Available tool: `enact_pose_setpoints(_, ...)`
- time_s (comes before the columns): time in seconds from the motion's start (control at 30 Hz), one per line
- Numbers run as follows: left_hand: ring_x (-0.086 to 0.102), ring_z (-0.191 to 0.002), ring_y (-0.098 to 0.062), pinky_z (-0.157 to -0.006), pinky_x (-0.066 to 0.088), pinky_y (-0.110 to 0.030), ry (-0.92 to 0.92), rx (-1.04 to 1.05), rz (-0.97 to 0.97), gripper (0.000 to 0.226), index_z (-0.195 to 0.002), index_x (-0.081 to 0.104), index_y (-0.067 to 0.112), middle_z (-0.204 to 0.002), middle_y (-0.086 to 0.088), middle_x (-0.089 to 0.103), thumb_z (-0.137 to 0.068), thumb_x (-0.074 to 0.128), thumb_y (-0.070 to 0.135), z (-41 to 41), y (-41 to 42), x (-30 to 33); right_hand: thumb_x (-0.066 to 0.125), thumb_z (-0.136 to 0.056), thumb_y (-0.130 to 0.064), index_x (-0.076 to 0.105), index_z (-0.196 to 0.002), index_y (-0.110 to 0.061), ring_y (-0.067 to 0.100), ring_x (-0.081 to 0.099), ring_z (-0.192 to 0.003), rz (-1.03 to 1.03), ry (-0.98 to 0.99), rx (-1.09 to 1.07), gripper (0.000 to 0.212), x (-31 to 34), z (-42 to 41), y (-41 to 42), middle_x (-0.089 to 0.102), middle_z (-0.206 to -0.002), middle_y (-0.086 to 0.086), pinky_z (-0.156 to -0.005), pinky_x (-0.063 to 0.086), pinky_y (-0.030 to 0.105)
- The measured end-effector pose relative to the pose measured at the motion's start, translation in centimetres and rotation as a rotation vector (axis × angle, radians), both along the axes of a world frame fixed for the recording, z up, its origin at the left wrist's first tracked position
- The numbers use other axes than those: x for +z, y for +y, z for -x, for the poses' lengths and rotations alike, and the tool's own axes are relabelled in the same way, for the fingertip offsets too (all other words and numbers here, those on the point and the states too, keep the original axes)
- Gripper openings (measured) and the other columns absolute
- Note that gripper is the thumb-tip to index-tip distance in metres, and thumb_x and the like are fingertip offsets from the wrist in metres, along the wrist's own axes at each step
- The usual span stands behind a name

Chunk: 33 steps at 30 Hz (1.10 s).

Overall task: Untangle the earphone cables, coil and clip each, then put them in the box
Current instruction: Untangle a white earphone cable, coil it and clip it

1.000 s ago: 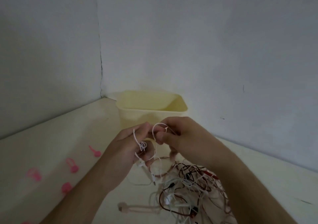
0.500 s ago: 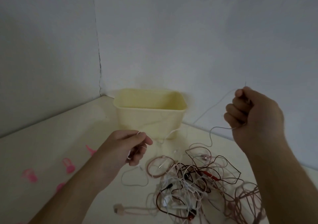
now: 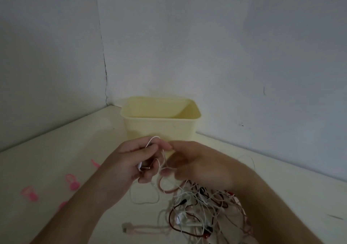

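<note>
My left hand point(image 3: 138, 161) grips loops of a thin white earphone cable point(image 3: 161, 161) just in front of the pale yellow box point(image 3: 159, 129). My right hand point(image 3: 189, 161) meets it from the right, fingers curled and pinching the same white cable. Below and to the right lies a tangled pile of white, dark red and pink earphone cables point(image 3: 199, 212) on the table; my right forearm covers part of it. Several pink clips point(image 3: 72, 182) lie on the table to the left.
The box stands in the corner where two grey walls meet. A pink cable with a plug end point(image 3: 131, 229) lies at the near edge of the pile. The cream table point(image 3: 56, 150) stretches left of the box.
My right hand, raised high to the right and pulling the white cable taut half a second ago, has come back down to my left hand. The left hand holds more loops.
</note>
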<state>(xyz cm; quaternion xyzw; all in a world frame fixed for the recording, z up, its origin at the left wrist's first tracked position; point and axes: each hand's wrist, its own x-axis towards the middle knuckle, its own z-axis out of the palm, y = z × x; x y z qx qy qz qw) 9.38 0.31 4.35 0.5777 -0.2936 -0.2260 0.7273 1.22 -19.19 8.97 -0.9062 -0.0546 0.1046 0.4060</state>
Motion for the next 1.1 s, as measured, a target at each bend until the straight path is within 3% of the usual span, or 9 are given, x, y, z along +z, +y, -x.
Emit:
enact_pose_setpoints(0.07, 0.039, -0.051, -0.016, -0.048, 0.023, -0.026, 0.024, 0.057, 0.007, 0.025, -0.107, 0.072, -0.002, -0.074, -0.014, 0.050, -0.099, 0.055, 0.015, -0.4, 0.2, 0.0, 0.068, -0.098, -0.020, 0.075, -0.114, -0.025, 0.007, 0.067, -0.069, 0.044, -0.045, -0.028, 0.019, 0.4, 0.3, -0.6, 0.072, -0.074, -0.007, -0.072, 0.054, 0.033)
enact_pose_setpoints(0.13, 0.028, -0.051, -0.017, -0.048, 0.019, -0.024, 0.013, 0.102, -0.014, 0.026, -0.101, 0.072, -0.002, -0.067, -0.009, 0.042, -0.100, 0.055, 0.019, -0.8, 0.3, 0.1, 0.062, -0.103, -0.015, 0.078, -0.091, -0.015, 0.013, 0.051, -0.051, -0.027, -0.167, -0.141, 0.020, 0.8, 0.5, -2.0, 0.052, -0.057, -0.004, -0.055, 0.042, 0.026)
enact_pose_setpoints(0.33, 0.018, -0.047, -0.014, -0.043, 0.019, -0.020, -0.020, 0.332, -0.104, 0.036, -0.067, 0.065, 0.008, -0.056, 0.000, 0.025, -0.101, 0.064, 0.021, -1.7, 0.2, -0.5, 0.050, -0.101, -0.008, 0.061, -0.077, -0.007, 0.014, 0.011, -0.054, -0.854, -0.440, -0.341, 0.027, 2.8, 1.5, -5.0, 0.013, -0.064, 0.001, -0.049, 0.013, 0.027)
enact_pose_setpoints(0.5, 0.037, -0.050, -0.016, -0.051, 0.028, -0.027, -0.103, 0.449, -0.228, 0.033, -0.071, 0.070, 0.011, -0.056, 0.002, 0.044, -0.101, 0.066, 0.024, -2.0, -0.1, -1.1, 0.048, -0.102, -0.013, 0.065, -0.084, -0.004, 0.014, 0.010, -0.055, -0.838, -0.405, -0.353, 0.026, 2.9, 1.6, -4.3, 0.013, -0.066, 0.003, -0.052, 0.008, 0.031)
enact_pose_setpoints(0.6, 0.070, -0.085, -0.007, -0.079, 0.051, -0.031, -0.284, 0.495, -0.302, 0.019, -0.095, 0.078, 0.032, -0.089, 0.011, 0.077, -0.090, 0.064, 0.045, -1.3, -0.4, -1.3, 0.049, -0.105, -0.010, 0.067, -0.084, -0.003, 0.015, 0.011, -0.056, -0.761, -0.372, -0.312, 0.028, 2.5, 1.3, -3.3, 0.016, -0.063, 0.002, -0.053, 0.007, 0.031)
enact_pose_setpoints(0.87, 0.055, -0.139, -0.009, -0.113, 0.042, -0.035, -0.418, 0.081, -0.081, 0.043, -0.137, 0.064, 0.034, -0.141, 0.012, 0.065, -0.095, 0.071, 0.028, 1.5, -1.7, -0.9, 0.055, -0.104, -0.005, 0.072, -0.087, 0.001, 0.014, 0.023, -0.050, -0.529, -0.250, -0.163, 0.025, 1.8, 1.1, -0.8, 0.031, -0.056, 0.000, -0.049, 0.020, 0.025)
enact_pose_setpoints(0.93, 0.063, -0.126, -0.005, -0.106, 0.046, -0.026, -0.386, 0.076, -0.071, 0.027, -0.123, 0.071, 0.037, -0.127, 0.010, 0.073, -0.100, 0.070, 0.022, 1.8, -1.9, -0.8, 0.058, -0.103, -0.003, 0.072, -0.090, 0.004, 0.016, 0.025, -0.052, -0.503, -0.231, -0.123, 0.020, 1.7, 1.1, -0.5, 0.040, -0.058, 0.003, -0.050, 0.018, 0.029)
enact_pose_setpoints(1.0, 0.069, -0.088, -0.003, -0.085, 0.053, -0.022, -0.375, 0.155, -0.091, 0.023, -0.097, 0.078, 0.031, -0.087, 0.007, 0.075, -0.104, 0.062, 0.016, 1.8, -1.9, -0.7, 0.062, -0.102, -0.003, 0.072, -0.091, 0.005, 0.019, 0.026, -0.053, -0.453, -0.241, -0.115, 0.017, 1.7, 1.0, -0.5, 0.047, -0.062, 0.010, -0.051, 0.017, 0.034)
enact_pose_setpoints(1.1, 0.055, -0.062, -0.017, -0.077, 0.056, -0.048, -0.237, 0.220, -0.053, 0.027, -0.089, 0.076, 0.014, -0.061, -0.002, 0.046, -0.107, 0.056, 0.015, 1.0, -1.5, -0.9, 0.067, -0.101, -0.007, 0.079, -0.092, -0.004, 0.020, 0.028, -0.053, -0.399, -0.294, -0.211, 0.015, 1.9, 1.0, -1.2, 0.038, -0.061, 0.009, -0.053, 0.019, 0.036)
